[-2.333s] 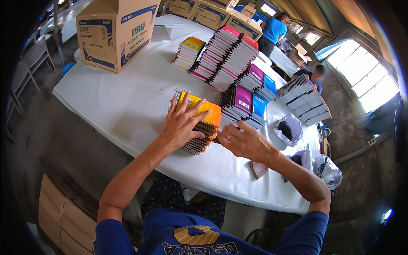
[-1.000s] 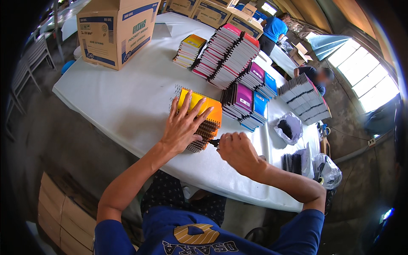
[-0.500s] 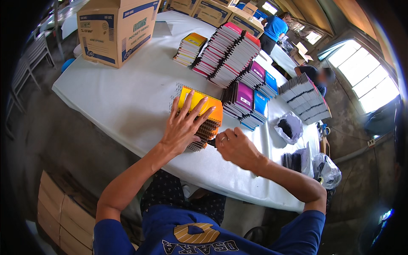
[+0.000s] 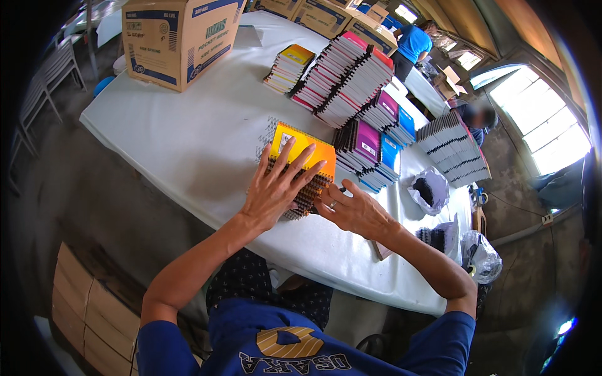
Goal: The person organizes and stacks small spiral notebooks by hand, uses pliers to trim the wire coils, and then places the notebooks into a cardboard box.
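My left hand (image 4: 274, 191) lies splayed on the notebooks (image 4: 321, 152); whether my right hand (image 4: 351, 210) grips, I can't tell; sideways pressure could skew them.

The left hand (image 4: 273, 192) hides part of the yellow-orange notebook stack (image 4: 305, 148); whether the right hand (image 4: 352, 210), beside that stack, grips anything is unclear. Beyond the stack, leftward, the upper edge crops a carton (image 4: 153, 53); rightward, a co-worker's head (image 4: 484, 117) is blurred.

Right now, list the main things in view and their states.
Yellow-orange notebooks: closed, stacked.
Left hand: fingers spread over them.
Right hand: fingers bent at their edge.
Purple notebooks: closed, stacked.
Blue notebooks: closed, stacked.
White bag: open.
Clear plastic bag: crumpled.
Large carton: upright.
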Demonstrator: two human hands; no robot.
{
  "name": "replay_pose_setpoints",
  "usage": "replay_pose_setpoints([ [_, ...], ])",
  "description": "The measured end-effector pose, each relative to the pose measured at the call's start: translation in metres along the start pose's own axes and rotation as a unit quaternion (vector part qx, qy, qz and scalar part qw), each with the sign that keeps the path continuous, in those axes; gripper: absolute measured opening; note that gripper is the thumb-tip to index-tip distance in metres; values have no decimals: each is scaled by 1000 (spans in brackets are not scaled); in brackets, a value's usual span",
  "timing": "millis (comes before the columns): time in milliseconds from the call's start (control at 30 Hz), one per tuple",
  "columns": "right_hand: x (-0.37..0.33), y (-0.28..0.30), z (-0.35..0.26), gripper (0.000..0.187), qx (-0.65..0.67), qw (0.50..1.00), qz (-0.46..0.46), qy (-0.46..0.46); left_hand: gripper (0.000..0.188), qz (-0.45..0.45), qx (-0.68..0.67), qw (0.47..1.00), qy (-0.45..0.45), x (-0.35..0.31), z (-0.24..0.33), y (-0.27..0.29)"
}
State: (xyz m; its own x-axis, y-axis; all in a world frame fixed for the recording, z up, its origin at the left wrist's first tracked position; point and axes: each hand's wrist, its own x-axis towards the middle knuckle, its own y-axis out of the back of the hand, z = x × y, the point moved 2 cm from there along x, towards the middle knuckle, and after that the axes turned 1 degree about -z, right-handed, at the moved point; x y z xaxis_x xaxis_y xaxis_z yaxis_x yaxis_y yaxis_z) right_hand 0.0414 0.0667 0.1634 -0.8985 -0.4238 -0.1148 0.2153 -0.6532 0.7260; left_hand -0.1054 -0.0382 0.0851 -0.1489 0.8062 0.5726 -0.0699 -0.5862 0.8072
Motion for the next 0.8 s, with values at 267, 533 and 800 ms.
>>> replay_pose_setpoints([
  [267,8,14,-34,21,141,925,-337,-102,112,-17,-3,1000,3,-1,-1,2],
  [533,-7,7,-6,45,28,995,-76,-56,112,-15,-8,1000,4,2,3,5],
  [800,-4,-6,-35,20,59,969,-187,-148,111,-13,11,1000,1,0,2,1],
])
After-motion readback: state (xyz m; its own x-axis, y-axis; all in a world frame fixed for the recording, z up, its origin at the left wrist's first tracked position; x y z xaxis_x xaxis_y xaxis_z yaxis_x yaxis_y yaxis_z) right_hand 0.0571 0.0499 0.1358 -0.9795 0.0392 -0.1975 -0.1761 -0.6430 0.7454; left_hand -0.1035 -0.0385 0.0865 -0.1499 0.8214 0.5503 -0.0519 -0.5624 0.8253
